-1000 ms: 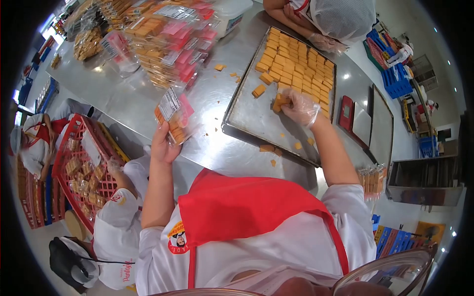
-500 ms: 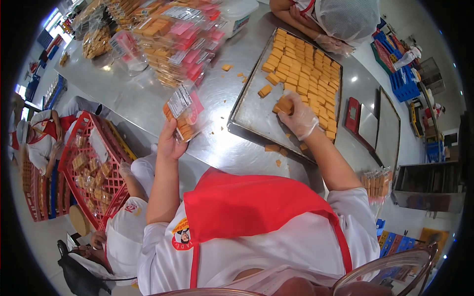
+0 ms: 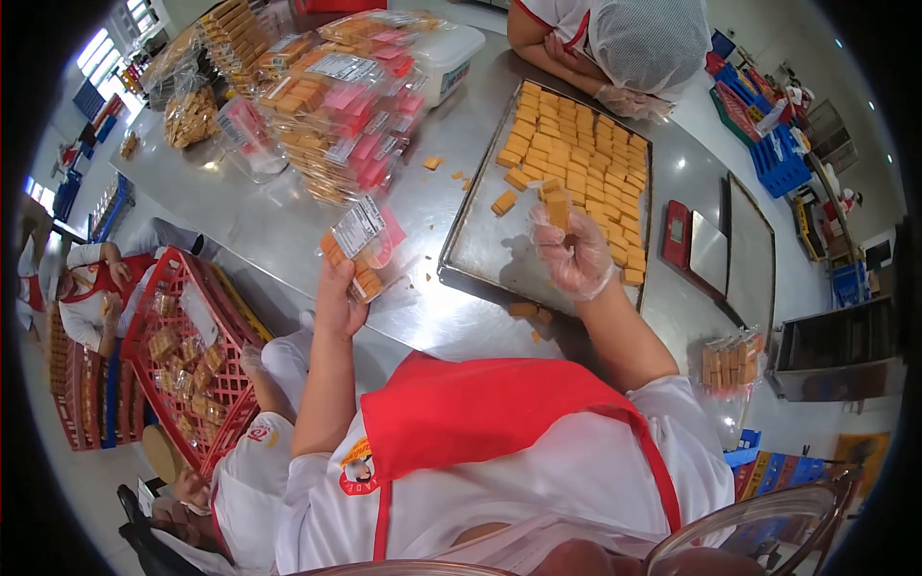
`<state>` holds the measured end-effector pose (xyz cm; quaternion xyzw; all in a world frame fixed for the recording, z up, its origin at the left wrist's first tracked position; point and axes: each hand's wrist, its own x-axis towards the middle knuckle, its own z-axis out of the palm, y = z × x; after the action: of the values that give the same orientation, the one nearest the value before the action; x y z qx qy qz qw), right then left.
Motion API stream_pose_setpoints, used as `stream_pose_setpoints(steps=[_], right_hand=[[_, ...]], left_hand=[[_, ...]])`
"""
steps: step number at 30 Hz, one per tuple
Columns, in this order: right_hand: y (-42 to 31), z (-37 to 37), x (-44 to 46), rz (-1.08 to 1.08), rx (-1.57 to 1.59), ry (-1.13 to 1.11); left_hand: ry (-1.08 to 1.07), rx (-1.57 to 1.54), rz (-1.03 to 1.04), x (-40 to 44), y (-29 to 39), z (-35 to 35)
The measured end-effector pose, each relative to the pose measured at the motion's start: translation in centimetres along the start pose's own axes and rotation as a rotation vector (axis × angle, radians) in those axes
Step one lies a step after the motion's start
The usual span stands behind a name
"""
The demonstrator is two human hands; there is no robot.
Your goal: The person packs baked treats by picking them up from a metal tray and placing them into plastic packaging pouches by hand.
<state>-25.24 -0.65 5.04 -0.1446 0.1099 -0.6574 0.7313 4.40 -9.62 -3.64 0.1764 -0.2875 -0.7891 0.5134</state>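
Note:
My left hand, bare, is closed around the lower end of a clear plastic packet. The packet has a white printed label, a pink part and several biscuits inside. Over the near part of a metal tray is my right hand in a clear plastic glove. Its fingers pinch an oblong golden biscuit; whether a second one is behind it I cannot tell. Rows of the same biscuits cover the tray's far and right parts. One loose biscuit lies on the tray's left side.
Filled packets are piled at the back left beside a white plastic tub. A red scale stands right of the tray. A co-worker in a hairnet leans at the far edge. A red crate holds packs at left.
My right hand has risen from the tray surface, its fingers now pointing up with the biscuit. The left hand still holds the packet. The whole view has shifted slightly.

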Motion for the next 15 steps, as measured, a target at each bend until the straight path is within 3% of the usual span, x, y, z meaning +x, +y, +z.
stream_pose_setpoints(steps=[1,6,10,13,15], right_hand=[[0.3,0.2,-0.1,0.005,0.04,-0.008],[1.0,1.8,-0.8,0.06,-0.542,0.127],[4.6,3.4,-0.5,-0.036,-1.04,0.101],[7.1,1.6,0.7,-0.565,-1.496,-0.283],[7.6,2.0,0.7,-0.599,-1.694,-0.331]], left_hand=[[0.011,0.007,0.003,0.0,-0.1,0.0],[0.4,0.481,0.091,-0.7,-0.4,2.7],[0.361,0.787,0.453,0.0,-1.2,4.4],[0.262,0.844,0.54,0.3,-1.2,7.1],[0.175,0.83,0.57,0.1,-1.2,9.7]])
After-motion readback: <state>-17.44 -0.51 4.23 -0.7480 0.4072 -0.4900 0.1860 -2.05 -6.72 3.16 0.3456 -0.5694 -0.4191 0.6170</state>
